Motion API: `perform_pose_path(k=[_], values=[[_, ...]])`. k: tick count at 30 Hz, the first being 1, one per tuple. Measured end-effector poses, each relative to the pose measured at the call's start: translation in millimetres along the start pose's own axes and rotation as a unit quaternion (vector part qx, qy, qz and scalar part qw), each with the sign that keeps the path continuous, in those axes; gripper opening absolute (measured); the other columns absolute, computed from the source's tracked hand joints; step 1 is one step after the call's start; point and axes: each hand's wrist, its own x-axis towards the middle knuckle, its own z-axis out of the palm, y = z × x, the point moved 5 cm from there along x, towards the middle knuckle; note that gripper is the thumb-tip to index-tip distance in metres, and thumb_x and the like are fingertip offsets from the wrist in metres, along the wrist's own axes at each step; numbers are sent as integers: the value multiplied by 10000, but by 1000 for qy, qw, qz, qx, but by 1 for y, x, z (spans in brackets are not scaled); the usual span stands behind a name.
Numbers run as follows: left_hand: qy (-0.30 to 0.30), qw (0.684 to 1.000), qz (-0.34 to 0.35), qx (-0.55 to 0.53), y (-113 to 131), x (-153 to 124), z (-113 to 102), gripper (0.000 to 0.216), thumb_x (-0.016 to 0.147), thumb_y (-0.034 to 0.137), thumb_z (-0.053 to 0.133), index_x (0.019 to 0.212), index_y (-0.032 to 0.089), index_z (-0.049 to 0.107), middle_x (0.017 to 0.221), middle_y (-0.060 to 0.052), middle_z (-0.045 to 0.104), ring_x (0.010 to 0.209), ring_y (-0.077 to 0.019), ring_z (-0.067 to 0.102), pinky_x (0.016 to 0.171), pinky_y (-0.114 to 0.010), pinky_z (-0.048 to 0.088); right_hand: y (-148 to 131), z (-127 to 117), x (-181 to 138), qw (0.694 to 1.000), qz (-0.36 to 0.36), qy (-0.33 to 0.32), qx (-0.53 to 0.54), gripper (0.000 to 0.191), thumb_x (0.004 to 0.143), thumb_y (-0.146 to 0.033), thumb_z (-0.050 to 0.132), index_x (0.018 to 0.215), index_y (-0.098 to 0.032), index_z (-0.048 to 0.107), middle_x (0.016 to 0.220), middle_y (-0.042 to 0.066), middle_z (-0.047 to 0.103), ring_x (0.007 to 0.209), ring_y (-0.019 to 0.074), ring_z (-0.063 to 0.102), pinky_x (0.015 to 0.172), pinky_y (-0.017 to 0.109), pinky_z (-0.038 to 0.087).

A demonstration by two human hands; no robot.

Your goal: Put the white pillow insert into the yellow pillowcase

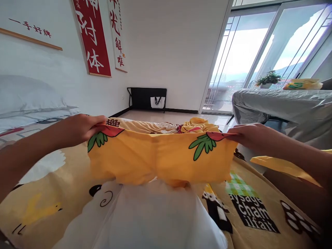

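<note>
I hold a yellow cloth garment (159, 155) with green leaf and red prints stretched out in front of me above the bed. My left hand (83, 128) pinches its upper left corner. My right hand (249, 135) pinches its upper right corner. Both hands are closed on the fabric, and the cloth hangs down between them. Behind it lies a pile of yellow and patterned clothes (181, 127) on the bed. Below the garment is a white fabric (158, 214), close to my body.
A yellow cartoon-print bedspread (52, 193) covers the bed, with a white pillow (28, 100) at the left. Red and white banners (93, 38) hang on the wall. A grey covered table (280, 103) with a potted plant (268, 79) stands right, by glass doors (241, 58).
</note>
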Motion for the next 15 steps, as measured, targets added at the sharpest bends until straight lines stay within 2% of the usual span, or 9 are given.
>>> perform_pose_path(k=[2, 3, 6, 9, 12, 15], values=[[-12, 1000, 12, -2, 7, 26, 14, 495, 934, 432, 179, 944, 81, 529, 703, 40, 527, 685, -70, 537, 744, -191, 353, -5, 15, 23, 996, -8, -71, -46, 299, 922, -346, 472, 918, -178, 720, 866, 34, 680, 797, 130, 592, 661, 268, 325], [-10, 1000, 11, 7, 9, 36, 25, 403, 937, 354, 221, 969, 87, 521, 752, 16, 554, 732, -105, 563, 749, -211, 362, -8, 23, 32, 994, -3, -83, -65, 279, 930, -314, 464, 968, -190, 710, 929, 43, 680, 852, 161, 601, 671, 277, 331], [-10, 999, 16, 30, 15, 59, 67, 230, 900, 213, 324, 1007, 123, 506, 895, -67, 618, 859, -208, 598, 773, -279, 393, -20, 58, 53, 993, -8, -89, -77, 287, 942, -268, 421, 978, -198, 697, 981, 61, 677, 914, 216, 611, 690, 291, 364], [-20, 1000, 22, 9, 21, 79, 117, 232, 889, 201, 312, 976, 142, 519, 977, -122, 629, 947, -257, 580, 845, -353, 390, -30, 105, 68, 994, -23, -86, -61, 289, 925, -255, 417, 936, -190, 699, 953, 78, 683, 918, 230, 618, 695, 296, 381], [-116, 992, 18, -45, 34, 87, 176, 272, 876, 216, 321, 957, 154, 573, 1049, -136, 635, 1037, -281, 554, 912, -407, 361, -40, 157, 73, 993, -41, -108, -35, 294, 909, -235, 418, 911, -178, 706, 938, 96, 688, 899, 233, 627, 682, 291, 376], [-233, 965, 42, -109, 52, 81, 227, 282, 864, 248, 365, 941, 200, 632, 1040, -77, 674, 1020, -250, 582, 899, -370, 384, -52, 207, 67, 980, -75, -184, 8, 305, 908, -266, 428, 848, -145, 701, 874, 117, 686, 810, 217, 636, 629, 274, 354]])
